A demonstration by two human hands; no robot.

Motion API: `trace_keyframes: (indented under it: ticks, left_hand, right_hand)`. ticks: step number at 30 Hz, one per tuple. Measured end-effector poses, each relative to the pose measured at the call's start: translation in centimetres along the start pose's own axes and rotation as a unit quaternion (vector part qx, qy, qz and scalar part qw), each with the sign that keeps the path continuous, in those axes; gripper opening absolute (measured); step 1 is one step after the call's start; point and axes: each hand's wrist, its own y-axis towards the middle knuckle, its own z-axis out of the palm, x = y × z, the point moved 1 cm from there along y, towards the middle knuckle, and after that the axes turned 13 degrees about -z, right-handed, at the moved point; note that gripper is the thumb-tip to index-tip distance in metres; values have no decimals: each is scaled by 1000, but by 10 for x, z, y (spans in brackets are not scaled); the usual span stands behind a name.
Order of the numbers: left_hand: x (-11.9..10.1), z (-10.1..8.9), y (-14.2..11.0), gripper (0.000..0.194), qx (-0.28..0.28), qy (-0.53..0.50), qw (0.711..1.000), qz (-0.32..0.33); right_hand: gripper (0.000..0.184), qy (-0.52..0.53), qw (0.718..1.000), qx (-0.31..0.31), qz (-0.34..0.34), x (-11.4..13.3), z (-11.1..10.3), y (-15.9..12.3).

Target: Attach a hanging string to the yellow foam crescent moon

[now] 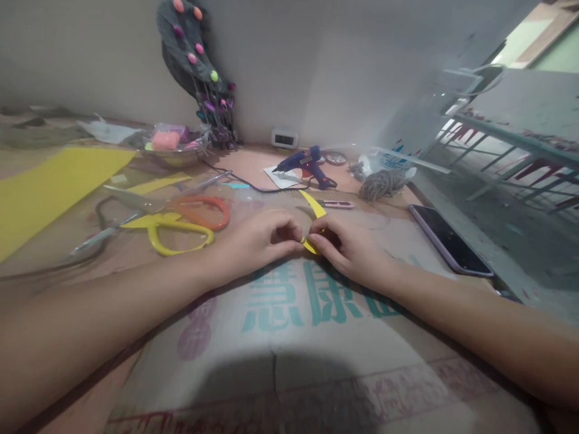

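A narrow yellow paper strip [313, 208] curves up between the two hands, its lower end pinched at their meeting fingertips above a flattened cardboard sheet [289, 325] with green printing. The left hand [256, 241] has its grip closed on the strip's lower end, thumb against forefinger; the right hand [348, 247] pinches the same end from the other side, fingers curled shut. Just left lie yellow-handled scissors [176, 232] and orange-handled scissors [199, 211], overlapping. Beyond the hands a blue glue gun [305, 164] rests on the table [253, 163] near a ball of twine [382, 184]. A phone [447, 238] lies to the right.
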Motion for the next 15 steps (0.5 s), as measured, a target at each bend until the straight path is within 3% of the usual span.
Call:
trace_keyframes:
  ticks: [15]
  left_hand:
    - [0, 0, 0, 13, 7, -16, 1000, 1]
  right_hand:
    - [11, 23, 999, -26, 2, -3, 1, 0]
